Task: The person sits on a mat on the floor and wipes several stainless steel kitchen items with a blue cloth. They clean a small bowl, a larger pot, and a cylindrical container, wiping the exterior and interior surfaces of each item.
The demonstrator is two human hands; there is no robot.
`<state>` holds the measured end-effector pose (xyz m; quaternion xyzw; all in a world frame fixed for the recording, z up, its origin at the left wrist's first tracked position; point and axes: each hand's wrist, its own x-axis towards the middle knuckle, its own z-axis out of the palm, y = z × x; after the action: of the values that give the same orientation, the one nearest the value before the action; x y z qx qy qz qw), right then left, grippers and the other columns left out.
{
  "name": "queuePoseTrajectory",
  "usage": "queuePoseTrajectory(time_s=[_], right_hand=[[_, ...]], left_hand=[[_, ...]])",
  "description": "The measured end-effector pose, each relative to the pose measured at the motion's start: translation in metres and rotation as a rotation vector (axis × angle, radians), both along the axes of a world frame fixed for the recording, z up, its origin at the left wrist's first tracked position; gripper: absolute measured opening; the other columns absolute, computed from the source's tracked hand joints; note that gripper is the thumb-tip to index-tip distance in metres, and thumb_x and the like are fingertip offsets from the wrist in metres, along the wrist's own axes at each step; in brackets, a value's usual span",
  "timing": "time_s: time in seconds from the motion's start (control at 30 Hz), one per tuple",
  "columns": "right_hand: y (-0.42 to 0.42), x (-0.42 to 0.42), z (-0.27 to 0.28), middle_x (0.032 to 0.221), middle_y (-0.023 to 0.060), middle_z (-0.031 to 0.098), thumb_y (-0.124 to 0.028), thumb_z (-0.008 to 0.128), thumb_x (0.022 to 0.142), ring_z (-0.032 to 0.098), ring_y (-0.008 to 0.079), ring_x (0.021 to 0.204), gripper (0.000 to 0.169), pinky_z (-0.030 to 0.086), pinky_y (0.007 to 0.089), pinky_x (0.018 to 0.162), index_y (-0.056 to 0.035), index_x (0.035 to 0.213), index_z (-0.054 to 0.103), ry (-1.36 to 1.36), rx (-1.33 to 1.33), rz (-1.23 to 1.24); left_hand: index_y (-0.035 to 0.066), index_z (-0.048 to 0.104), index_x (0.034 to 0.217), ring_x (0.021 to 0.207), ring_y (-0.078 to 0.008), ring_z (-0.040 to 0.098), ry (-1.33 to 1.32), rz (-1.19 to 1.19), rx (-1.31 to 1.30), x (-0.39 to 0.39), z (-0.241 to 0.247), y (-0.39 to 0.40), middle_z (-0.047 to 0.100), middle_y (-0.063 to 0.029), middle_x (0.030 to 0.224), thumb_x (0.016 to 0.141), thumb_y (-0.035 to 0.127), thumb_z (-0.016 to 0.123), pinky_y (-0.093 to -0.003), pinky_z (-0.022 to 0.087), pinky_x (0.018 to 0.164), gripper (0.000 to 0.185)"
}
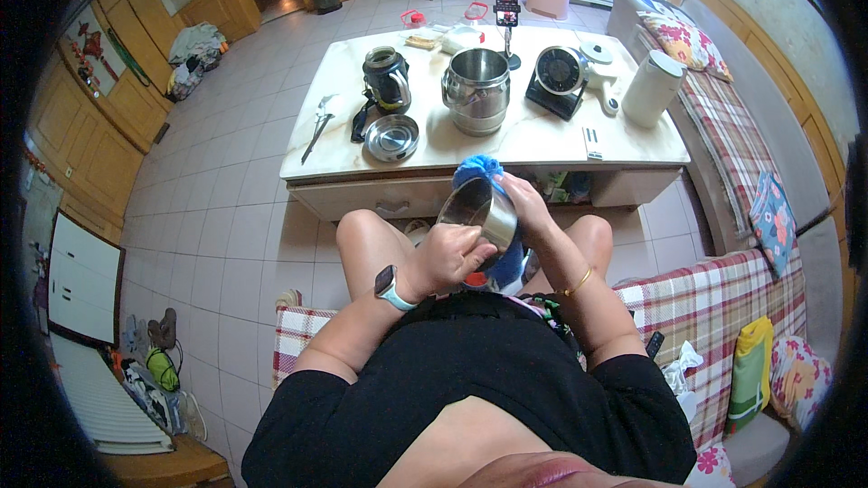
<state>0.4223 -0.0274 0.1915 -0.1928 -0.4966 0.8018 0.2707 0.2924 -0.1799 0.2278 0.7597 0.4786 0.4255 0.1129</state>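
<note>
A round stainless steel bowl is tilted on its side above my lap, its opening turned to the left. My left hand grips its near rim; a smartwatch is on that wrist. My right hand presses a blue cloth against the bowl's far outer side, and the cloth hangs down behind the bowl. Beyond, on the table, stand an open steel pot with a clamp-like collar, a shallow steel lid and a dark insulated jug with a handle and strap.
The marble-topped table also bears a phone on a stand, a round dark-faced device, a white kettle, a white handled pan and metal utensils. A plaid-covered sofa runs along the right.
</note>
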Motion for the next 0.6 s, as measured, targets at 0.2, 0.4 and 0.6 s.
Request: queuePoseTrajectory(time_s=[0.2, 0.4, 0.6], right_hand=[[-0.009, -0.002, 0.005, 0.119, 0.0225, 0.063, -0.030, 0.042, 0.098, 0.057, 0.0351, 0.119, 0.048, 0.045, 0.0477, 0.106, 0.0087, 0.121, 0.058, 0.331, -0.484, 0.374], [0.016, -0.013, -0.038, 0.099, 0.0151, 0.067, -0.051, 0.061, 0.085, 0.065, 0.0278, 0.088, 0.054, 0.051, 0.0402, 0.085, -0.0014, 0.107, 0.063, 0.228, -0.258, 0.314], [0.023, 0.014, 0.021, 0.093, 0.0043, 0.066, -0.034, 0.064, 0.090, 0.061, 0.0130, 0.084, 0.032, 0.049, 0.0289, 0.078, -0.0055, 0.104, 0.066, -0.028, 0.148, 0.001]], left_hand=[[0.003, 0.056, 0.071, 0.060, -0.0318, 0.057, -0.014, -0.140, 0.155, 0.013, 0.012, -0.006, 0.053, -0.0139, 0.064, 0.093, 0.021, 0.063, -0.0402, 0.043, 0.055, 0.029], [-0.001, 0.059, 0.083, 0.067, -0.0311, 0.062, -0.054, -0.140, 0.050, 0.008, -0.017, -0.008, 0.058, -0.0160, 0.072, 0.091, 0.029, 0.068, -0.0379, 0.048, 0.058, 0.033], [-0.007, 0.043, 0.133, 0.089, -0.0156, 0.064, -0.585, -0.083, -0.276, -0.010, -0.003, -0.009, 0.066, -0.0114, 0.098, 0.089, 0.054, 0.066, -0.0296, 0.052, 0.077, 0.078]])
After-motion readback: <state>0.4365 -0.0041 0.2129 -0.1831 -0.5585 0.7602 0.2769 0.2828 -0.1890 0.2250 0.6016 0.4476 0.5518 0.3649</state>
